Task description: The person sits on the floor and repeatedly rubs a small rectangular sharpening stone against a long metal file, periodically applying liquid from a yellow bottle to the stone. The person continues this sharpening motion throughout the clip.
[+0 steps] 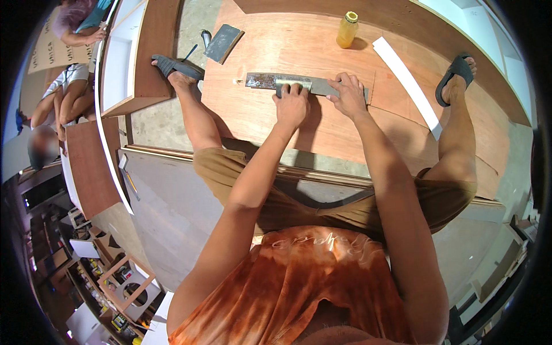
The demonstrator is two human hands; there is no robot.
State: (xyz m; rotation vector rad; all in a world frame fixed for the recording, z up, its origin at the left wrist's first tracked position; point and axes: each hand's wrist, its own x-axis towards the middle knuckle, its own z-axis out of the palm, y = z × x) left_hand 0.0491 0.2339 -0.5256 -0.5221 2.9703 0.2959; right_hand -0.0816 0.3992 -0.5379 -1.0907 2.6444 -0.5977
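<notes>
A long flat grey strip (261,81) with a mottled, stained left end lies crosswise on the plywood board (276,40). My left hand (292,106) has its fingers curled over a dark block with a shiny top (304,86) at the strip's middle. My right hand (347,95) rests on the strip's right part with its fingers apart, pressing on top. A white curved strip (402,80) lies to the right, and a jar of yellow liquid (347,33) stands beyond the hands.
A dark flat pad (224,43) and small tool (206,38) lie at upper left. My sandalled feet flank the work. Wooden cabinet pieces (146,52) border both sides. At far left, other people (77,31) are beside a long white edging strip (109,167).
</notes>
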